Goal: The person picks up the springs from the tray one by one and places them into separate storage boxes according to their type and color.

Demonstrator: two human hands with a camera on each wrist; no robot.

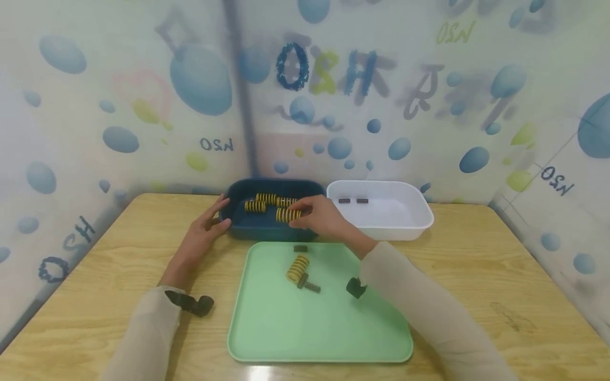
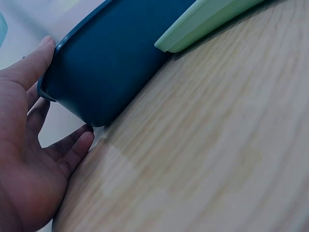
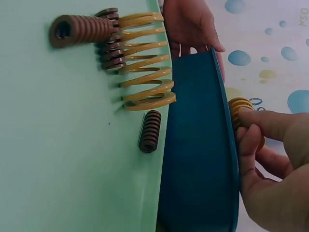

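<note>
Between the thumb and fingertips of my right hand [image 1: 321, 216] is a yellow coil spring [image 1: 284, 215], over the blue bin [image 1: 267, 233]. In the right wrist view this spring [image 3: 239, 107] shows just past the bin's rim. My left hand [image 1: 200, 235] holds the bin's left end, thumb at the rim and fingers along the outer wall; the left wrist view shows this hand [image 2: 29, 140] close up. Several more yellow springs [image 1: 255, 206] lie inside the bin. On the green tray [image 1: 314, 333] are one yellow spring [image 1: 297, 268] and several brown springs [image 1: 301, 248].
A white bin [image 1: 395, 230] stands right of the blue one, with two small brown springs [image 1: 362, 201] inside. The wooden table [image 1: 476, 296] meets a patterned wall [image 1: 314, 121] behind the bins. The tray lies in front of both bins.
</note>
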